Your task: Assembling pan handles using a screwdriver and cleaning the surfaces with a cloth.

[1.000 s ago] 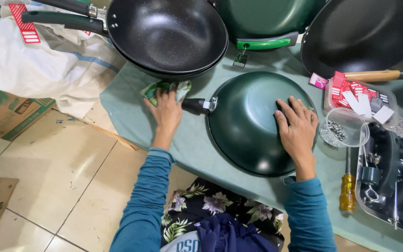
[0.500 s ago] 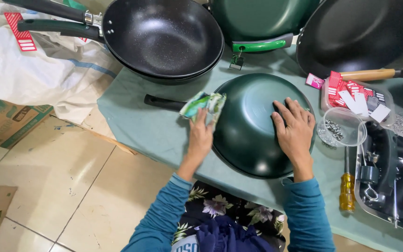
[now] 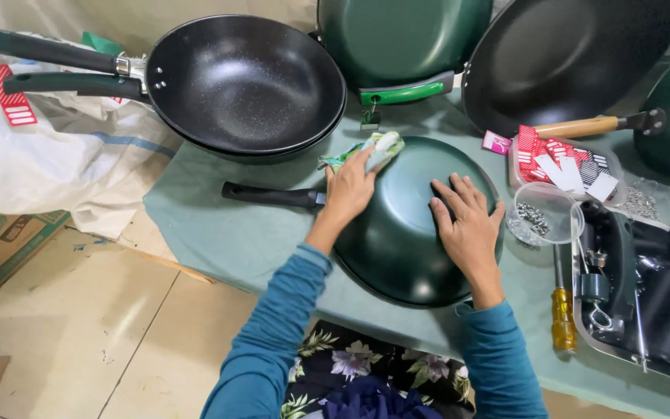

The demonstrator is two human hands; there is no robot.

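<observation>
A dark green pan (image 3: 397, 233) lies upside down on the green cloth-covered table (image 3: 211, 233), its black handle (image 3: 269, 195) pointing left. My left hand (image 3: 350, 186) presses a green and white cloth (image 3: 370, 151) against the pan's upper left rim. My right hand (image 3: 467, 225) lies flat with spread fingers on the pan's bottom, holding it in place.
Two stacked black pans (image 3: 242, 81) sit at the back left, and more pans (image 3: 405, 39) lean behind. At the right are a tray of red and white tags (image 3: 564, 159), a clear cup of screws (image 3: 540, 213), a yellow-handled screwdriver (image 3: 562, 310) and a tray of black handles (image 3: 653, 295).
My left hand has moved right from the handle's base onto the pan, carrying the cloth up to the upper rim. My right hand stays flat on the pan.
</observation>
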